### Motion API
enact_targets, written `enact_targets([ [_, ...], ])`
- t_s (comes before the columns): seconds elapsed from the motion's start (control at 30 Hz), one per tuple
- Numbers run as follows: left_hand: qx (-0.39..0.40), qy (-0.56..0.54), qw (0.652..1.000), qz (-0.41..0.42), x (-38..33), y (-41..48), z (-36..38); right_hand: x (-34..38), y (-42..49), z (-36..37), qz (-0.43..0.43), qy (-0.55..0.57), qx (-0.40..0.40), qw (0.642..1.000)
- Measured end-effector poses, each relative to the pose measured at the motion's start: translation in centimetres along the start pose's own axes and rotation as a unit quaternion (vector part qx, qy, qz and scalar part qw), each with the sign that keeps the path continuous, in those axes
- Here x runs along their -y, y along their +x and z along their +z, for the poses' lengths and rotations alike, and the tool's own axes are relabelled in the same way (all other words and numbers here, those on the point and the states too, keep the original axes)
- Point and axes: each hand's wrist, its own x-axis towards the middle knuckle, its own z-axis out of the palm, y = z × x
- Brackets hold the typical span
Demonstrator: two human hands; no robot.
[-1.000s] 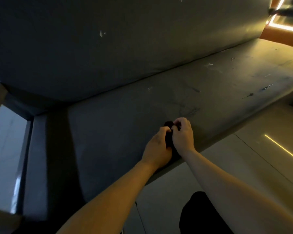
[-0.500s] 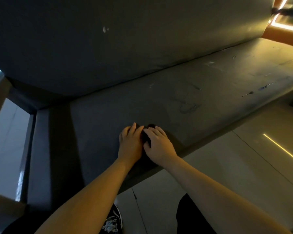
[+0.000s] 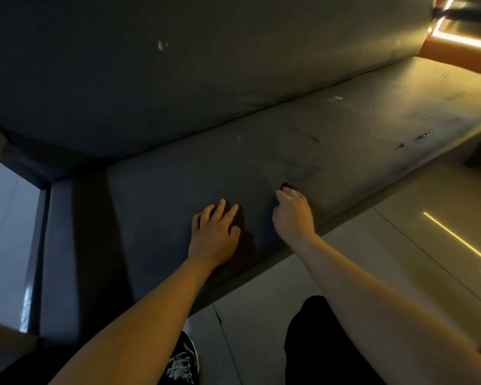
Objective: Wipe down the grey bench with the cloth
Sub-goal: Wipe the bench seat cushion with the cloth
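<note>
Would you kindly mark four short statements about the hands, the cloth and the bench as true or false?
1. The left hand lies flat on the bench. True.
2. The right hand grips the cloth. True.
3. The two hands touch each other. False: they are apart.
4. The bench seat is spotless. False: dark marks show just beyond the right hand.

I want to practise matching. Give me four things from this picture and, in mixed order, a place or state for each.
Things:
1 left hand
2 right hand
3 shoe
4 light stripe

Places or states:
a yellow, on the floor
b flat on the bench
c grips the cloth
d black with white laces, at the bottom edge

Pairs: 1-b, 2-c, 3-d, 4-a
</note>
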Motion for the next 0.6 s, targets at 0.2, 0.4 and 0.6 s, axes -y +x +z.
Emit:
enact_targets([
  [0.2, -0.032, -0.075, 0.997, 0.003, 0.4, -0.1, 0.3, 6.0, -2.3, 2.0, -0.134, 0.085, 0.113, 0.981],
  [0.4, -0.035, -0.051, 0.998, -0.028, 1.3, 0.0, -0.7, 2.2, 1.5, 1.2, -0.089, -0.023, 0.075, 0.993],
  [0.6, -0.016, 0.011, 0.996, -0.093, 4.2, 2.0, -2.0, 4.8, 3.4, 1.2, 0.008, -0.03, 0.05, 0.998],
])
